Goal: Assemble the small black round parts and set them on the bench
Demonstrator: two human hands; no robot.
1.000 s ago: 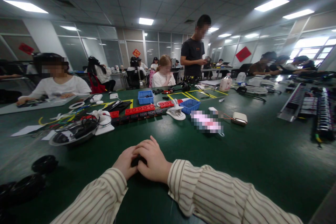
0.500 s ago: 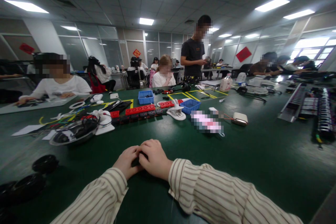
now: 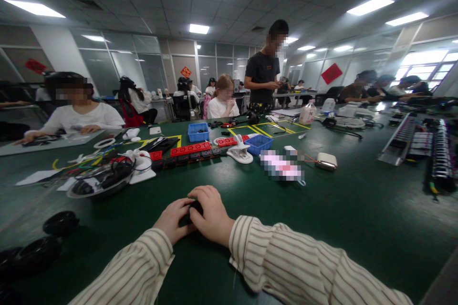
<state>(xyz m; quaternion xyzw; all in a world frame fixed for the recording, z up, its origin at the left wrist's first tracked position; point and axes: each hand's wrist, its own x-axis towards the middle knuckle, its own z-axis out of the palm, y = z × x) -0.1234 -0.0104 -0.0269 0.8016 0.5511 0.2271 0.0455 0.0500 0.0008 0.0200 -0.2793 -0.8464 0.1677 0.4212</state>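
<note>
Both hands close round one small dark object (image 3: 196,207), mostly hidden between the fingers and palms — its shape cannot be told. The left hand (image 3: 173,219) curls over it from the left, its fingertips near those of the right hand (image 3: 211,212), whose fingers lie close together and arch over the far side. Under the fingers is the green table (image 3: 304,219). Straight beyond the fingertips lies a row of red blocks (image 3: 191,148); beyond and to their right, a white clip (image 3: 239,153). Left of the fingers — a clear bowl (image 3: 102,193) farther off, black rings (image 3: 37,253) nearer the wearer
</note>
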